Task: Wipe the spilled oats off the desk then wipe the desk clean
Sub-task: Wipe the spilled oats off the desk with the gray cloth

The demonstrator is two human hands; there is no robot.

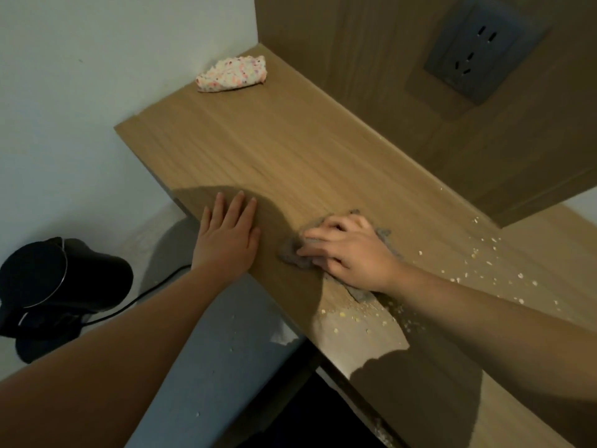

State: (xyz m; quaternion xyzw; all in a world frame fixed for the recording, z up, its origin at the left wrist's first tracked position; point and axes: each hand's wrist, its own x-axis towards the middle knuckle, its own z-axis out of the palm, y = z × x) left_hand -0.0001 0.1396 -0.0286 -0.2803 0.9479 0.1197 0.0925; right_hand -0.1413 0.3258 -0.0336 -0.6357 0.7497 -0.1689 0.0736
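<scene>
A wooden desk (pixel 274 143) runs from the far corner toward me. My right hand (pixel 347 252) presses a grey cloth (pixel 292 253) flat on the desk near its front edge, fingers bent over it. My left hand (pixel 229 234) lies flat and open on the desk edge just left of the cloth, holding nothing. Spilled oats (pixel 484 263) are scattered on the desk to the right of my right hand. A denser patch of oats (pixel 352 313) sits by the front edge under my right wrist.
A speckled white cloth (pixel 232 74) lies at the far corner of the desk. A wall socket (pixel 481 48) is set in the wooden back panel. A black appliance (pixel 58 286) with a cord stands on the floor at left. Some oats (pixel 231 349) lie on the floor.
</scene>
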